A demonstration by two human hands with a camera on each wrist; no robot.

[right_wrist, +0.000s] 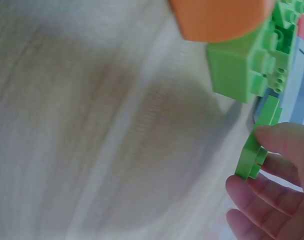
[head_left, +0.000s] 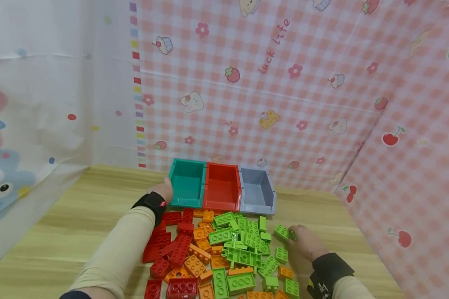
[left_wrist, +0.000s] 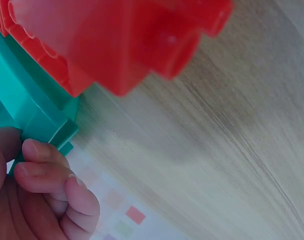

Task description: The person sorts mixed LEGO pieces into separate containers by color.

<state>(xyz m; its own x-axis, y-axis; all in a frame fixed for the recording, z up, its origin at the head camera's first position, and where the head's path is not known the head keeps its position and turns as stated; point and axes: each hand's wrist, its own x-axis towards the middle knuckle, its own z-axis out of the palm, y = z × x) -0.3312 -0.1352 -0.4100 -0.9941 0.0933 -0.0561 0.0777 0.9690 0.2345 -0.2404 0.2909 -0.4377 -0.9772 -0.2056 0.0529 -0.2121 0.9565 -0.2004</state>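
Observation:
At the left end of the bin row, my left hand (head_left: 162, 192) grips the rim of the teal bin (head_left: 188, 185). In the left wrist view its thumb and curled fingers pinch the corner of the teal bin (left_wrist: 44, 112). My right hand (head_left: 307, 243) is at the right side of the brick pile, pinching a green toy brick (right_wrist: 254, 150) between thumb and fingers. Its far end is partly covered by the thumb. Beside those fingertips, in the head view, lies another green brick (head_left: 282, 231); I cannot tell whether they touch.
A red bin (head_left: 223, 203) and a grey bin (head_left: 257, 207) adjoin the teal one. Before them spread red bricks (head_left: 181, 249), orange bricks (head_left: 194, 265) and green bricks (head_left: 241, 282) on the wooden table (head_left: 56, 245). Patterned cloth (head_left: 217, 99) hangs behind and on both sides.

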